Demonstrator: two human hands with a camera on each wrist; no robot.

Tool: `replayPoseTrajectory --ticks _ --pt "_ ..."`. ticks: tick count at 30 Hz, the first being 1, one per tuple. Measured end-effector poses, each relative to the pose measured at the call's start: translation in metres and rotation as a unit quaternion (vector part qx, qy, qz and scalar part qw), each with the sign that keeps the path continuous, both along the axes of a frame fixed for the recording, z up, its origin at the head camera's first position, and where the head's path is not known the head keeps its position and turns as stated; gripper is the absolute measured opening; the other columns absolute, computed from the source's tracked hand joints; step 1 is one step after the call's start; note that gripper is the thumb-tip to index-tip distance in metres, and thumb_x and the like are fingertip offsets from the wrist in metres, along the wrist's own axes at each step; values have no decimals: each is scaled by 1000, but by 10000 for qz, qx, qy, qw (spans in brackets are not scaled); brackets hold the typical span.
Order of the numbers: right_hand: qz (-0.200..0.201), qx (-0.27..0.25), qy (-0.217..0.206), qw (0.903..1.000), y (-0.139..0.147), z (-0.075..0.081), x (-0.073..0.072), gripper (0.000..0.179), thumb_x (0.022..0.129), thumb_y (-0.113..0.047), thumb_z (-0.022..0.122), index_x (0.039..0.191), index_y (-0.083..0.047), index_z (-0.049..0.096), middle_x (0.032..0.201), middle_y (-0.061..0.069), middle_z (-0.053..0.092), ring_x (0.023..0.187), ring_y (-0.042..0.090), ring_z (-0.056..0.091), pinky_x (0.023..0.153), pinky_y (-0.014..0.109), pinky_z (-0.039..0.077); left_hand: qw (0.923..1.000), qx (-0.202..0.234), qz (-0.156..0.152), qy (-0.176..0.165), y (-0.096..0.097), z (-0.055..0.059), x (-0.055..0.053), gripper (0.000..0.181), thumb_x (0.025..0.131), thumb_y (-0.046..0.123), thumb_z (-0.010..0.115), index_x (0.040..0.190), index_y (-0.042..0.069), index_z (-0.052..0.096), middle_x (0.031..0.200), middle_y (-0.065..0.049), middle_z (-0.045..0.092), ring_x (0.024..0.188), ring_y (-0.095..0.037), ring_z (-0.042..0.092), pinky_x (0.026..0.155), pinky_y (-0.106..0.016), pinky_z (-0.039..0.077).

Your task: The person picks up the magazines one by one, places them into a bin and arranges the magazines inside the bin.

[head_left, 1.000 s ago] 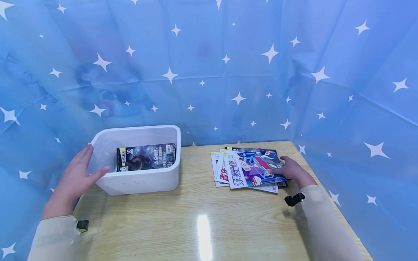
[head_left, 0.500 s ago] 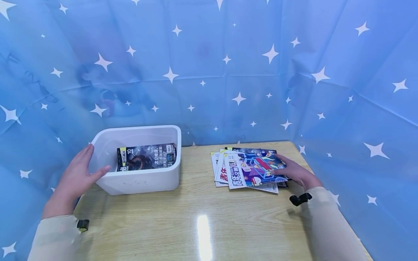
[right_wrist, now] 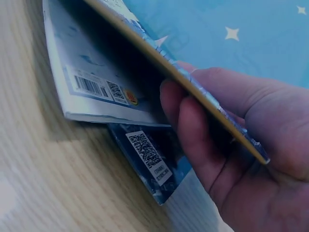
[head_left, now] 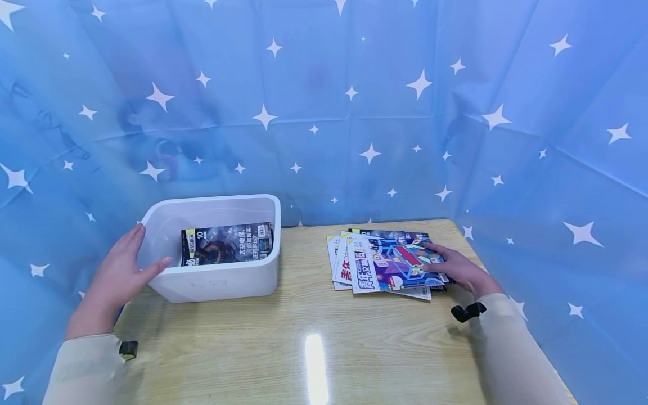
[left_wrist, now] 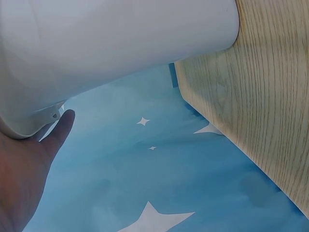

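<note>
My right hand (head_left: 458,271) pinches the right edge of the top magazine (head_left: 405,261), which has a colourful purple and blue cover. In the right wrist view, its thumb lies on the cover and curled fingers (right_wrist: 193,128) are underneath. That edge is lifted, leaving a gap above a white magazine (right_wrist: 91,104) and a dark magazine (right_wrist: 149,159) in the pile. My left hand (head_left: 113,275) rests at the left front corner of a white plastic bin (head_left: 212,284), fingers straight and spread along its rim. A dark-covered magazine (head_left: 230,244) lies inside the bin.
Bin and pile stand apart on a light wood table (head_left: 283,337), the bin to the left, the pile to the right. A blue curtain (head_left: 324,112) with white stars hangs behind and at both sides. The table's right edge runs beside my right arm.
My right hand shifts slightly right, and its grip on the top magazine moves nearer the right edge. That magazine turns a little and slides slightly left. My left hand and the bin stay put.
</note>
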State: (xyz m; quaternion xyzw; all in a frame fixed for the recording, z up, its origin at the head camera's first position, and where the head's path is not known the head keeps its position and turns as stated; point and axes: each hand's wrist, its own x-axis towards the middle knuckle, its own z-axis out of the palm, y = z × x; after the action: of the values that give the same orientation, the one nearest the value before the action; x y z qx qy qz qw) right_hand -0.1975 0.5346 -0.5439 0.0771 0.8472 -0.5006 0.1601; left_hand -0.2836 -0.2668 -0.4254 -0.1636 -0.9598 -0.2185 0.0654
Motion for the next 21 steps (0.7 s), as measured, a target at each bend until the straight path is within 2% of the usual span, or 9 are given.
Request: replayPoseTrajectory --ticks 5,14,21 --pt "-16 -30 123 9999 1 -3 2 98 104 -35 81 179 -16 19 178 37 6 156 60 33 123 73 37 10000 6 15 3 0 0 -1 109 105 53 71 174 -6 11 179 -35 13 163 -60 14 126 -82 16" --pt "-110 243 4 9996 1 -8 4 101 102 -46 81 179 -25 19 180 35 4 160 62 21 126 78 27 9999 23 64 -80 0 0 0 108 105 53 72 174 -5 10 179 -34 11 163 -60 12 124 -83 16" --pt "-183 -198 178 9995 0 -14 5 99 104 -37 80 180 -23 17 180 35 1 161 61 19 127 76 26 10000 18 61 -73 -1 0 0 108 106 53 71 174 -5 10 180 -34 10 163 -59 12 125 -83 15"
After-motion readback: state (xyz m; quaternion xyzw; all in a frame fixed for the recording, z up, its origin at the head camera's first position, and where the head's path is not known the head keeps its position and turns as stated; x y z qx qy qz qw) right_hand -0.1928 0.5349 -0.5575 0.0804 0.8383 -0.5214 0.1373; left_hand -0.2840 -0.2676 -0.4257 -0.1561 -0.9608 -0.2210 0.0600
